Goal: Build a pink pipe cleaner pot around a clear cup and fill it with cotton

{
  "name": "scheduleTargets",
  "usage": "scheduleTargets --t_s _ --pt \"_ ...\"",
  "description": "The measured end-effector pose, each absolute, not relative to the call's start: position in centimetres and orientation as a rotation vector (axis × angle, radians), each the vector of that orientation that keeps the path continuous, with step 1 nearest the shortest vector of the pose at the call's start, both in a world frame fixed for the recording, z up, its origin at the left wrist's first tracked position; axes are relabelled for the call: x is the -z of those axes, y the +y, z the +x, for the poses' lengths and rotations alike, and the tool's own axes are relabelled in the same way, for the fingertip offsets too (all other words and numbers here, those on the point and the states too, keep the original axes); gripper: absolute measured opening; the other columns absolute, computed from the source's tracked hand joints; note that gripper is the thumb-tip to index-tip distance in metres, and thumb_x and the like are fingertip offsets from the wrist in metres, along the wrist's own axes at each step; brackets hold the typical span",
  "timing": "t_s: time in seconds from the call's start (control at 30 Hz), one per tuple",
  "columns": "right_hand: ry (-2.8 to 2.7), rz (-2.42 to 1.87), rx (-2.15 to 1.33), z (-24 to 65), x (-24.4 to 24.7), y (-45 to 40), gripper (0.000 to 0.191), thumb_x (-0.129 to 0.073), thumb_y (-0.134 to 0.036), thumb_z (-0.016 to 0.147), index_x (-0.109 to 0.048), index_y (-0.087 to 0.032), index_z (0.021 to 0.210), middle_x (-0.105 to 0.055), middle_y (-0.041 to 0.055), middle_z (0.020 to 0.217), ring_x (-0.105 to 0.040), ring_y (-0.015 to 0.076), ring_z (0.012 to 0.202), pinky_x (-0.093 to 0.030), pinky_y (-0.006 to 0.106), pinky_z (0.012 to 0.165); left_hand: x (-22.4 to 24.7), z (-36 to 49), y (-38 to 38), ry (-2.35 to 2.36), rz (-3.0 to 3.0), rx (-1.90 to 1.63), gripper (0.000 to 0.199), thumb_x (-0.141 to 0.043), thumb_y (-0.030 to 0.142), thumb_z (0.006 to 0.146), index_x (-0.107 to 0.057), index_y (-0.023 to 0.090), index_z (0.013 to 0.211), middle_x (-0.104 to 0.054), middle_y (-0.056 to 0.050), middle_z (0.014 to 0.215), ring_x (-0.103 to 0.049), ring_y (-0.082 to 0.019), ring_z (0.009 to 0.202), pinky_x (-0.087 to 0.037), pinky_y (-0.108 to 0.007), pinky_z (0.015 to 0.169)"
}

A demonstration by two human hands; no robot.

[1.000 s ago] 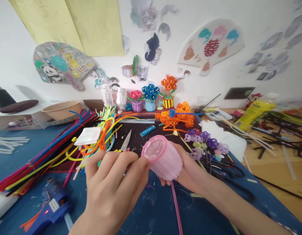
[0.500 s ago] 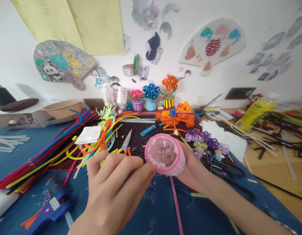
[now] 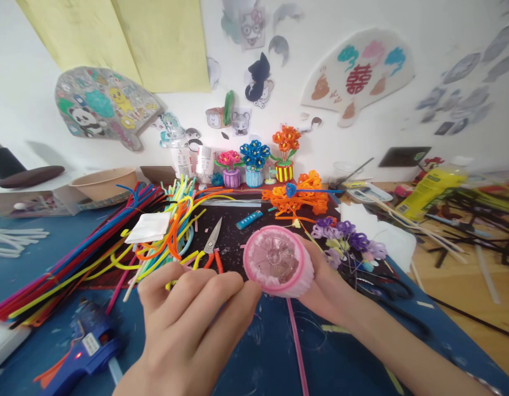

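Observation:
My right hand (image 3: 329,286) is wrapped round the far side of a pink cup (image 3: 300,278), whose clear ridged plastic base faces me inside a fuzzy pink ring. Pink pipe cleaner covers the cup's side. At its lower left edge are the bent, closed fingers of my left hand (image 3: 196,313); their tips touch or nearly touch the rim, and whatever they pinch is hidden. A pink pipe cleaner (image 3: 296,344) runs from below the cup towards me. Beyond my left hand lie scissors (image 3: 213,242) with orange and yellow handles, and a blue lighter (image 3: 249,220).
Bundled pipe cleaners (image 3: 85,247) spread across the left. A blue glue gun (image 3: 87,352) with a lit red light lies front left. Three small potted pipe-cleaner flowers (image 3: 255,159) stand at the wall. Purple flowers (image 3: 357,239) and a yellow bottle (image 3: 431,190) are on the right.
My left hand has shifted slightly left and down, uncovering more of the scissors' handles. The cup stays nearly where it was in my right hand, a touch further left.

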State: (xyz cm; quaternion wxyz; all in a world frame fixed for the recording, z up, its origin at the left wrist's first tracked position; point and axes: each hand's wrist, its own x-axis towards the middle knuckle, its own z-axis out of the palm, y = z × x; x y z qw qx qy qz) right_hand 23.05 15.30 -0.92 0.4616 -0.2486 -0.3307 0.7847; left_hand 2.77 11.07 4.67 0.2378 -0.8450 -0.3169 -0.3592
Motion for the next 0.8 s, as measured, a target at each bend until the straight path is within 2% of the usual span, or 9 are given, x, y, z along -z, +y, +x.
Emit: scheduleTargets --t_s 0.23,0.37,0.43,0.5,0.57,0.67,0.8 --pt "-0.790 -0.632 -1.876 23.0 0.9 15.2 0.033 -0.058 -0.053 0.089 -0.068 -0.024 0.099 -0.071 0.0029 0.096 -0.065 0.0188 0.084 -0.051 0.028 0.071 -5.0 2.9 11.0 -0.865 -2.312 0.968 0.019 -0.060 0.004 0.086 -0.063 0.021 0.095 -0.072 0.004 0.076 -0.062 -0.014 0.065 -0.038 -0.039 0.074" --pt "-0.821 -0.606 -1.941 23.0 0.8 15.3 0.048 -0.052 -0.061 0.089 -0.067 -0.021 0.110 -0.072 0.0082 0.106 -0.067 0.0222 0.087 -0.053 0.029 0.066 -5.0 3.4 11.3 -0.983 -2.226 1.046 0.017 -0.063 0.009 0.086 -0.063 0.026 0.091 -0.069 0.005 0.074 -0.060 -0.014 0.062 -0.037 -0.038 0.070" --pt "-0.843 -0.581 -1.992 23.0 0.7 15.3 0.056 -0.048 -0.064 0.090 -0.067 -0.017 0.113 -0.073 0.0115 0.102 -0.068 0.0224 0.082 -0.054 0.029 0.064 -4.7 3.6 11.7 -1.103 -2.202 1.120 0.012 -0.063 0.015 0.088 -0.062 0.027 0.091 -0.068 0.002 0.080 -0.061 -0.016 0.068 -0.039 -0.038 0.070" --pt "-0.832 -0.588 -2.036 23.0 0.6 15.3 0.062 -0.045 -0.067 0.089 -0.068 -0.013 0.110 -0.073 0.0118 0.089 -0.068 0.0209 0.073 -0.054 0.030 0.066 -4.2 3.6 12.2 -1.247 -2.208 1.184 0.010 -0.062 0.021 0.089 -0.061 0.025 0.099 -0.067 -0.001 0.087 -0.063 -0.019 0.077 -0.042 -0.037 0.072" --pt "-0.809 -0.590 -2.079 22.9 0.5 15.2 0.069 -0.046 -0.073 0.086 -0.068 -0.011 0.108 -0.072 0.0110 0.080 -0.069 0.0209 0.070 -0.055 0.032 0.072 -3.8 3.6 12.6 -1.411 -2.229 1.226 0.019 -0.060 0.026 0.089 -0.058 0.022 0.108 -0.066 -0.002 0.088 -0.064 -0.019 0.077 -0.046 -0.035 0.070" --pt "-0.770 -0.542 -2.124 22.7 0.4 14.9 0.070 -0.053 -0.074 0.082 -0.067 -0.012 0.112 -0.074 0.0110 0.085 -0.071 0.0231 0.078 -0.055 0.034 0.081 -3.5 3.4 12.9 -1.591 -2.264 1.255 0.025 -0.060 0.025 0.088 -0.056 0.023 0.112 -0.065 0.001 0.083 -0.063 -0.015 0.067 -0.049 -0.030 0.063" --pt "-0.757 -0.471 -2.128 22.5 0.5 14.9 0.062 -0.060 -0.067 0.082 -0.065 -0.014 0.113 -0.074 0.0106 0.093 -0.072 0.0237 0.081 -0.053 0.035 0.083 -3.9 2.5 12.5 -1.629 -2.196 1.268 0.020 -0.062 0.021 0.086 -0.062 0.027 0.105 -0.068 0.006 0.077 -0.064 -0.012 0.059 -0.049 -0.025 0.059"
